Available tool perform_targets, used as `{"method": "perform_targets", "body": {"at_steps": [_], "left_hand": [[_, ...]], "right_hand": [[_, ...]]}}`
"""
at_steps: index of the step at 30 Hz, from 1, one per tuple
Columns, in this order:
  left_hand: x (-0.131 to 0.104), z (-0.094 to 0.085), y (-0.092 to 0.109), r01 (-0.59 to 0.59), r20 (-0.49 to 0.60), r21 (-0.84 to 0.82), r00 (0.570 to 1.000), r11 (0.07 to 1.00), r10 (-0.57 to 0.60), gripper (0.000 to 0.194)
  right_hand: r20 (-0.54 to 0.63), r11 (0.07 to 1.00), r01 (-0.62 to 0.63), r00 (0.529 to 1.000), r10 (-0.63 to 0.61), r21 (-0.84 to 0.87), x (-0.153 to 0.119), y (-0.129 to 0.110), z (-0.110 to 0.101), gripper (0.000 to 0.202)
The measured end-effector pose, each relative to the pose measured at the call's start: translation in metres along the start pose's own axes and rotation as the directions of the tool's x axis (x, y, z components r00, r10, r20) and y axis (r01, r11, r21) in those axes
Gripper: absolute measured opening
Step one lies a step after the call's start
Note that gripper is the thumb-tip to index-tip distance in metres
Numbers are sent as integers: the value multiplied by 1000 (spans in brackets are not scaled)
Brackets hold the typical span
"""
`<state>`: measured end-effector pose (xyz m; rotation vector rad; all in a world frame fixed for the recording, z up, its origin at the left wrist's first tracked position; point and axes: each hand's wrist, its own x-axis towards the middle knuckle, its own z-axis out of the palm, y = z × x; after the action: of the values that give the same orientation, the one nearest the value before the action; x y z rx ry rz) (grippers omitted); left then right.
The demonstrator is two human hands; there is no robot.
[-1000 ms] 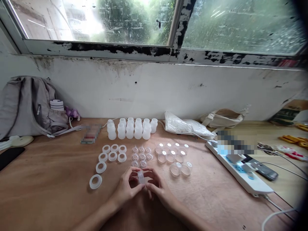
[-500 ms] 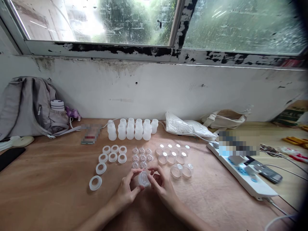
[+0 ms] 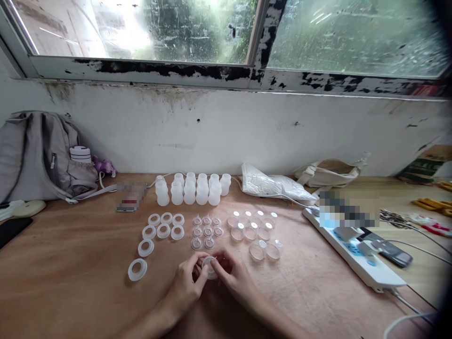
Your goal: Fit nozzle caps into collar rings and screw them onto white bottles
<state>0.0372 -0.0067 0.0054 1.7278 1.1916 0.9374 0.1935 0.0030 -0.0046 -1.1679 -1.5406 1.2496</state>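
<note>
Between my left hand (image 3: 191, 278) and my right hand (image 3: 235, 273) is a translucent plastic bottle collar (image 3: 211, 269), both hands closed round its rim. Something clear seems to sit inside it, but the fingers hide part of it. Just beyond my hands, several clear teat-shaped pieces (image 3: 208, 231) stand in short rows. White screw collars (image 3: 137, 269) lie in a group to the left. On the right are clear round covers (image 3: 257, 251), several with a white dot on top. Frosted small bottles (image 3: 189, 193) stand upright at the back.
A white power strip (image 3: 356, 254) with plugs and cables lies on the right. Behind it rest a white plastic bag (image 3: 261, 182) and a beige pouch (image 3: 330, 173). A grey backpack (image 3: 31, 155) leans at the left wall, with a black flat object (image 3: 14, 231) in front.
My fingers have shifted on the collar, the right thumb now over its face and the left thumb drawn in. The collar has tilted slightly. The view has moved a little.
</note>
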Motion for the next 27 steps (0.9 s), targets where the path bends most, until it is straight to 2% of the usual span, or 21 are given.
{"method": "perform_targets", "body": {"at_steps": [3, 7, 12, 23, 27], "left_hand": [[1, 2, -1, 35, -32, 3, 999, 999, -35, 19], [2, 0, -1, 31, -28, 42, 999, 999, -30, 18], [0, 1, -2, -12, -33, 99, 999, 995, 16, 25], [-1, 5, -4, 47, -53, 127, 998, 991, -40, 23], [0, 4, -4, 66, -59, 97, 996, 993, -61, 21]], "right_hand": [[50, 999, 28, 998, -26, -41, -1, 1, 1, 20], [109, 1000, 13, 994, -14, 5, -2, -2, 4, 17], [116, 999, 44, 992, -45, 14, -3, -8, 6, 14], [24, 983, 113, 994, -111, -145, -1, 3, 13, 8], [49, 982, 121, 992, -115, -143, -2, -3, 12, 6]]}}
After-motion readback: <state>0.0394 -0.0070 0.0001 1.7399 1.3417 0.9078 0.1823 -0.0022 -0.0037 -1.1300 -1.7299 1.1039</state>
